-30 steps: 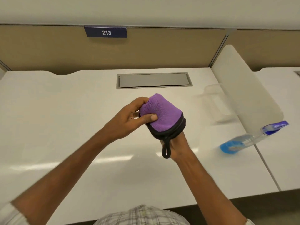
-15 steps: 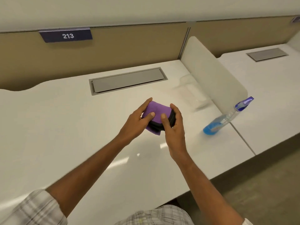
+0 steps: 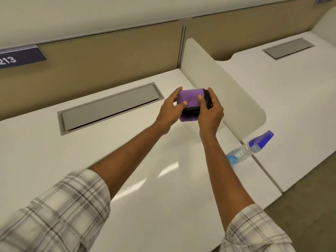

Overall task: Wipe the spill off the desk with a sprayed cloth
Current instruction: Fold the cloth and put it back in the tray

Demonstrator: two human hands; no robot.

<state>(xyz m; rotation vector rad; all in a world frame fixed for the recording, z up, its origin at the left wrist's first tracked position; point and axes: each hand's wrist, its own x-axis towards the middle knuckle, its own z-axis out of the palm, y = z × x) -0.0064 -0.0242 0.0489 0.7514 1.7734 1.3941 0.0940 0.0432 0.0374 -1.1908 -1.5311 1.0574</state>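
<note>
A folded purple cloth (image 3: 190, 99) with a black edge is held above the white desk (image 3: 91, 151), far from me near the divider. My left hand (image 3: 168, 110) grips its left side, thumb on top. My right hand (image 3: 211, 111) grips its right side over the black edge. A clear spray bottle (image 3: 243, 151) with blue liquid and a blue-purple trigger head lies on its side at the desk's right edge, right of my right forearm. I see no distinct spill on the desk.
A white curved divider panel (image 3: 218, 84) stands right behind the cloth. A grey cable hatch (image 3: 109, 108) is set into the desk to the left. Beyond the divider lies a second desk (image 3: 291, 99). A beige partition with a "213" sign (image 3: 16, 58) runs along the back.
Both hands have carried the cloth away from me, towards the divider, and refolded it flatter. My view has turned right, so the bottle and sign sit further left.
</note>
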